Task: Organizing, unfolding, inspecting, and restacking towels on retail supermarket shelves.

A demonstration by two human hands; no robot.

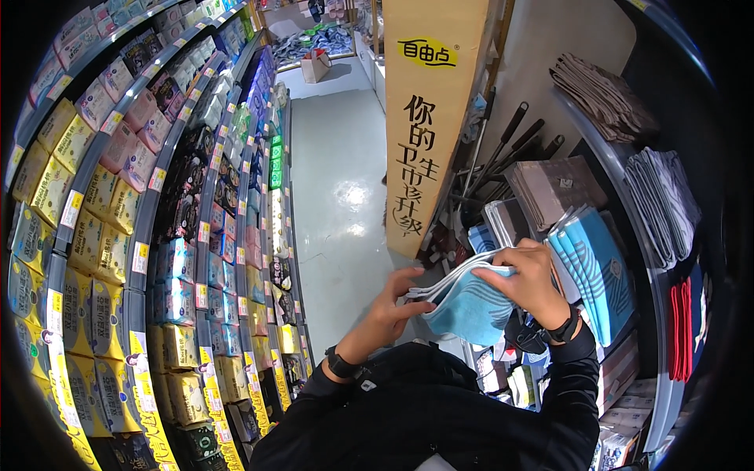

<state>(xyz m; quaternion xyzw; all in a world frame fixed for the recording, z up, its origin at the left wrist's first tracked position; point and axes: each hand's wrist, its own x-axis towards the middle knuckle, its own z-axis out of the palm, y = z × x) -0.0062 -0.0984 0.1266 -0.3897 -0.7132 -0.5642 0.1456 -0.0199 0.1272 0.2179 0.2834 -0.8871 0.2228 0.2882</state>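
A folded light-blue towel with a white edge and darker curved stripes hangs between my two hands in front of my chest. My right hand pinches its upper right edge, thumb on the near side. At the left end, the fingers and thumb of my left hand are closed around the towel's white-edged corner. Just right of my right hand, a stack of similar light-blue folded towels stands on the shelf. Brown folded towels lie behind that stack.
Shelves of packaged goods line the left side. A tall yellow cardboard display with writing stands ahead, beside black-handled poles. Further right, an upper shelf holds grey-white folded towels and red ones. A paper bag rests down the grey aisle floor.
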